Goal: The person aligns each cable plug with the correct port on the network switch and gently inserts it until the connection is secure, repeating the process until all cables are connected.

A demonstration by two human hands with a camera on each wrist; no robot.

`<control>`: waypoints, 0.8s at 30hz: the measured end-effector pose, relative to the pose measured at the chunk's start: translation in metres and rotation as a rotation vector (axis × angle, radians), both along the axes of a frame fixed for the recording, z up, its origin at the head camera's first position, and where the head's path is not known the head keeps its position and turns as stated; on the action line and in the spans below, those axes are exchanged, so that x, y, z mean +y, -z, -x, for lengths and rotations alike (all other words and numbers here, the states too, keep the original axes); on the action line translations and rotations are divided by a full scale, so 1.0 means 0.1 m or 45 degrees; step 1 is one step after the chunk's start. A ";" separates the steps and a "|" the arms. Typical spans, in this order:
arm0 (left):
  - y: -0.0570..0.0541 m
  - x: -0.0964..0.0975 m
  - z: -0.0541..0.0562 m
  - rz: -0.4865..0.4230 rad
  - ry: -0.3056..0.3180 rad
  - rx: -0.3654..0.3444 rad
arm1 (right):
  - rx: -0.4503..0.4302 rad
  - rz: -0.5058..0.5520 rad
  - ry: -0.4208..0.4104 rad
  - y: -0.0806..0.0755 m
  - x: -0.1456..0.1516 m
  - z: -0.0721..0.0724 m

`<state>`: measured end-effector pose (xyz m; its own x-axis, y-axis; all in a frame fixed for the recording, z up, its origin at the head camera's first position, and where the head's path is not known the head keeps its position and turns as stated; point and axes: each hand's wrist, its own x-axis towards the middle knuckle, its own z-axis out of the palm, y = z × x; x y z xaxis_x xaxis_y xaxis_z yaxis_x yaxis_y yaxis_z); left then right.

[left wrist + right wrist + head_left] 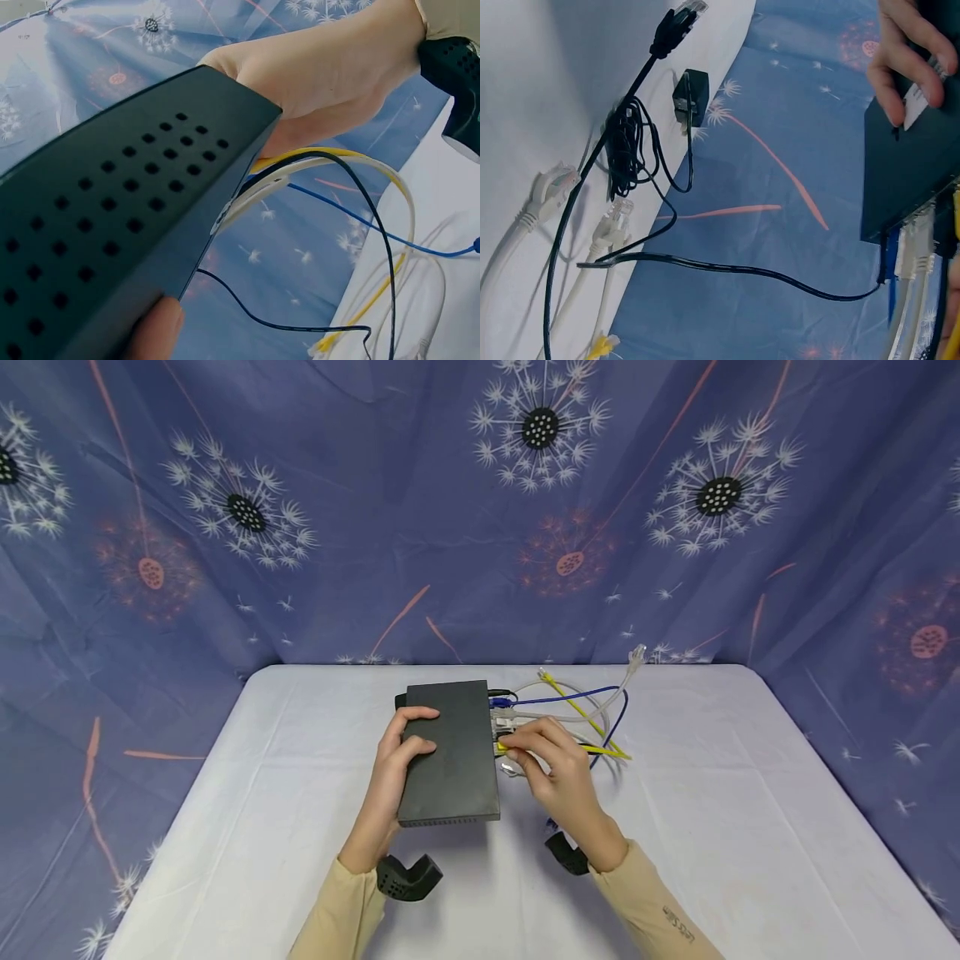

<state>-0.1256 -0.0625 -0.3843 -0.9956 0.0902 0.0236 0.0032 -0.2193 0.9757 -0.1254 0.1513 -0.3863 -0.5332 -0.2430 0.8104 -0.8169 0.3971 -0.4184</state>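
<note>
A black network switch (453, 768) is held up over the table, its port side facing right. My left hand (388, 764) grips its left edge, with the thumb and a finger on the broad face turned to the head camera; in the right wrist view other fingers (919, 37) of it press on the opposite face, by a white label. My right hand (561, 772) pinches the yellow network cable (600, 750) by its plug at the port side; whether the plug is fully seated is hidden. Blue (501, 702) and white (924, 232) network cables are plugged in beside it.
Loose cable ends lie at the right: a clear white-cable plug (637, 653), a yellow one (543, 675) and a black plug (673, 31). A black power adapter (691, 96) with coiled cord (622, 150) rests on the white-covered table (712, 827). A patterned curtain (375, 510) hangs behind.
</note>
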 end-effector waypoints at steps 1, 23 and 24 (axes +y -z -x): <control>0.01 0.00 0.00 -0.014 -0.004 -0.013 | -0.025 -0.015 0.001 0.00 0.00 0.00; 0.07 -0.19 -0.03 -0.010 0.002 -0.146 | -0.054 0.126 0.174 -0.18 0.44 -0.26; 0.08 -0.19 -0.03 -0.014 0.008 -0.139 | -0.059 0.133 0.185 -0.21 0.45 -0.28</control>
<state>-0.1224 -0.0818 -0.3921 -0.9918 0.0965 -0.0838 -0.1041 -0.2294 0.9677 -0.0974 0.1967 -0.3649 -0.5940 -0.0765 0.8008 -0.7330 0.4616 -0.4997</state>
